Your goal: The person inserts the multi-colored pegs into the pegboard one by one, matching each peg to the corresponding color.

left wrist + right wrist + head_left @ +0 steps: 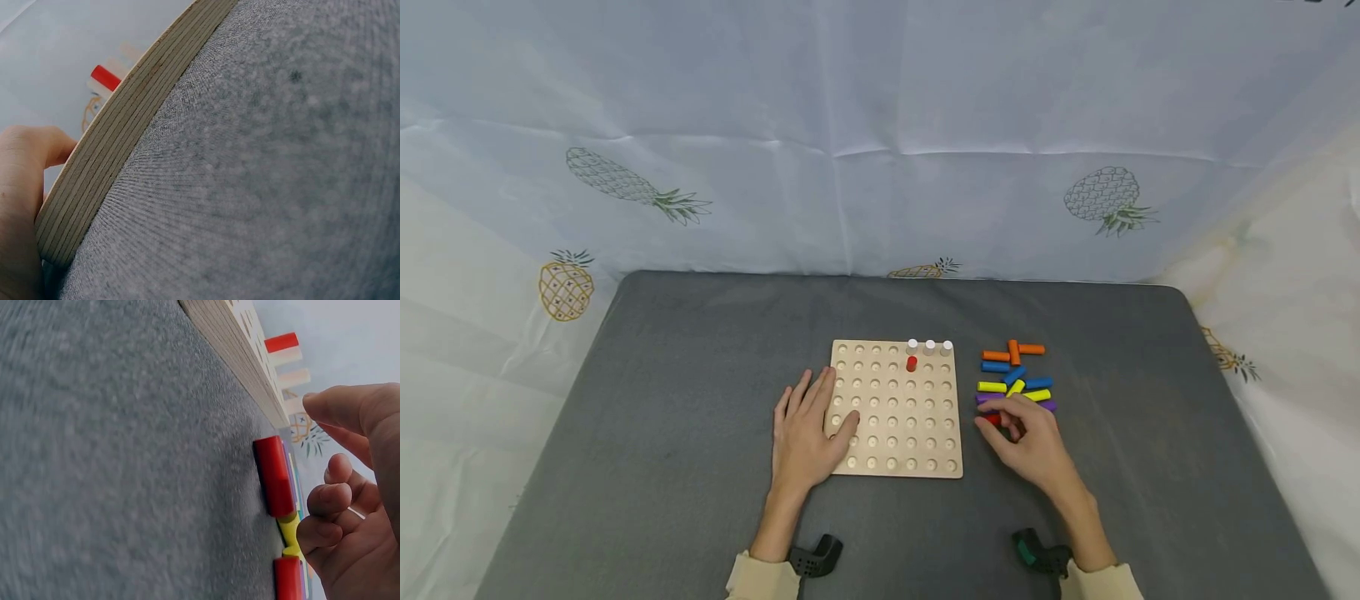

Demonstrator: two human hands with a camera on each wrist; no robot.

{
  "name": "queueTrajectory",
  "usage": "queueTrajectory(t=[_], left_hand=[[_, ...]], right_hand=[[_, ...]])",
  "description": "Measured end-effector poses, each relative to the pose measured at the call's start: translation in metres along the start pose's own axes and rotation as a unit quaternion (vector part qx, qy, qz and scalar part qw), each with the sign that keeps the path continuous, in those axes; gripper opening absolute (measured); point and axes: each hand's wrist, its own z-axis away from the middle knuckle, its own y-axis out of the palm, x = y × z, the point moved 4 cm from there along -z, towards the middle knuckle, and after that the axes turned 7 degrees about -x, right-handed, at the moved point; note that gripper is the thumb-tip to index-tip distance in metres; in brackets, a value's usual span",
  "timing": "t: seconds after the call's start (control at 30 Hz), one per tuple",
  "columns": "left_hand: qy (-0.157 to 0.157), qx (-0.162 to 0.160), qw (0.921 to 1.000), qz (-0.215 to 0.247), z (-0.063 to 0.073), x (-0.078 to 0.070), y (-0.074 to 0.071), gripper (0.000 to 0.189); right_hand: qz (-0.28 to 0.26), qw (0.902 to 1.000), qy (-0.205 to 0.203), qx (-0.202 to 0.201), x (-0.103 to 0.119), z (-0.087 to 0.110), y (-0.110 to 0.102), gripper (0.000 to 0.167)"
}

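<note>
A square wooden pegboard point(901, 432) with rows of round holes lies flat on the table. Three white pegs point(929, 347) stand along its far edge at the right, and one red peg point(912, 364) stands just in front of the leftmost of them. My left hand point(805, 437) rests on the board's left side, thumb over its top face, other fingers stretched along the left edge. Beside the board, my right hand point(1033, 442) hovers over a loose red peg point(274, 475), thumb and forefinger apart, the other fingers bent. Nothing shows between those fingertips.
Right of the board lie loose pegs: orange point(996, 356), blue point(1038, 383), yellow point(992, 387) and purple point(989, 398). A second loose red peg point(287, 578) shows in the right wrist view. Behind the grey table point(700, 350) hangs a pineapple-print curtain point(865, 208).
</note>
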Motion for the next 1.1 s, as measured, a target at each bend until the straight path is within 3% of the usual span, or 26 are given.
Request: queueTrajectory(t=[0.27, 0.8, 1.1], left_hand=[[0.002, -0.001, 1.0000, 0.001, 0.0002, -0.0015, -0.0013, 0.071], [0.002, 0.002, 1.0000, -0.007, 0.0006, -0.0008, -0.0003, 0.072], [0.006, -0.003, 0.9999, -0.012, 0.0010, 0.0001, 0.0004, 0.071]], right_hand=[[0.021, 0.9992, -0.007, 0.033, -0.0037, 0.0018, -0.0061, 0.018], [0.038, 0.9979, -0.022, 0.047, -0.0049, 0.0021, -0.0090, 0.023], [0.052, 0.9965, -0.010, 0.065, -0.0040, 0.0013, -0.0069, 0.022]])
